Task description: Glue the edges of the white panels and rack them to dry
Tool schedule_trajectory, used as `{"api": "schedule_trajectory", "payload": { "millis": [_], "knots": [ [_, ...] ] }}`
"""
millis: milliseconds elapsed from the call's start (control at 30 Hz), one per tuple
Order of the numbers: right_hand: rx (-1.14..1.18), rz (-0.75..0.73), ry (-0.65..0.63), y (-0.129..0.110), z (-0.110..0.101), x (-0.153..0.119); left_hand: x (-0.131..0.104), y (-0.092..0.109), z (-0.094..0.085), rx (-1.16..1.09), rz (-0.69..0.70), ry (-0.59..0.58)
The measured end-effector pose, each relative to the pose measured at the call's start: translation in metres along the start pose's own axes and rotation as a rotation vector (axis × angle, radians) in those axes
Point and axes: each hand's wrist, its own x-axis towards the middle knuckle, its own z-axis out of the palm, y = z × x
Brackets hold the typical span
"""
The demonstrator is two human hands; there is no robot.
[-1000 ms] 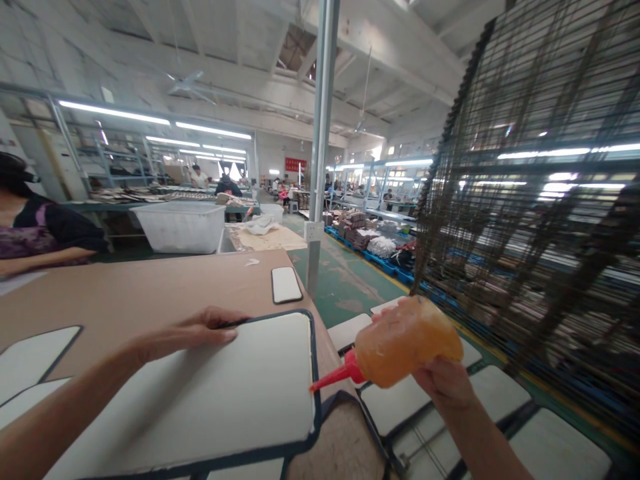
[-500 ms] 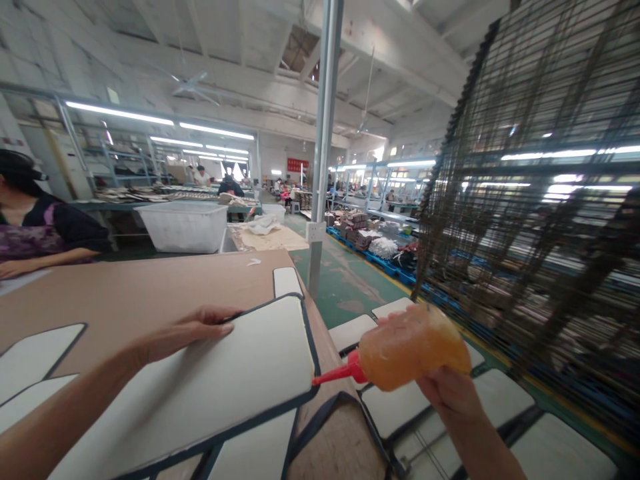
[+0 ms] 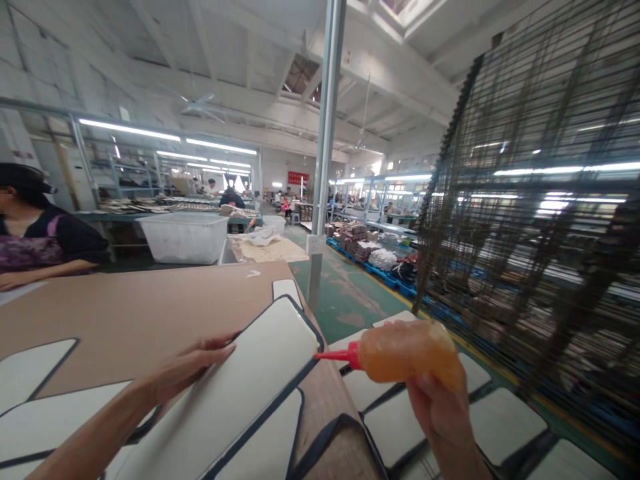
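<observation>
Left hand (image 3: 203, 357): making a pinch
Left arm (image 3: 113, 417): stretched forward
Right hand (image 3: 437, 407): curled in a wide grip
Right arm (image 3: 463, 460): pointing up

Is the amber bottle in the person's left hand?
No, the right hand holds the amber bottle, while the left hand grips a dark-edged white panel.

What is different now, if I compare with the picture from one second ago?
The white panel has turned counterclockwise in view, uncovering more of the panel beneath. The red nozzle, before partway along the panel's short edge, is now at its near corner, and the bottle lies more level. Unchanged: left hand on the panel's far edge, right hand around the bottle.
</observation>
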Motion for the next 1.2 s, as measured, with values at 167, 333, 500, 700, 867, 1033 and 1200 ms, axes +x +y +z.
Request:
{"api": "schedule_trajectory", "payload": {
  "millis": [167, 333, 500, 700, 867, 1033, 1200],
  "knots": [
    [0.004, 0.0, 0.047, 0.003, 0.004, 0.005, 0.004, -0.014, 0.0, -0.007, -0.001, 0.035],
    [-0.03, 0.023, 0.074, 0.008, 0.004, 0.005, 0.006, -0.027, 0.0, -0.027, -0.029, 0.075],
    [-0.035, 0.025, 0.035, 0.012, 0.005, 0.004, 0.007, -0.033, 0.003, -0.096, -0.031, 0.134],
    [-0.017, 0.053, 0.018, 0.015, 0.011, 0.004, 0.004, -0.029, 0.009, -0.117, -0.015, 0.143],
    [-0.019, 0.076, 0.01, 0.019, 0.016, 0.0, 0.001, -0.027, 0.015, -0.138, -0.009, 0.111],
    [-0.052, 0.107, 0.01, 0.025, 0.013, -0.005, 0.001, -0.027, 0.013, -0.154, -0.009, 0.157],
    [-0.015, 0.142, -0.018, 0.027, 0.015, -0.008, 0.002, -0.026, 0.013, -0.189, -0.016, 0.211]
  ]
}}
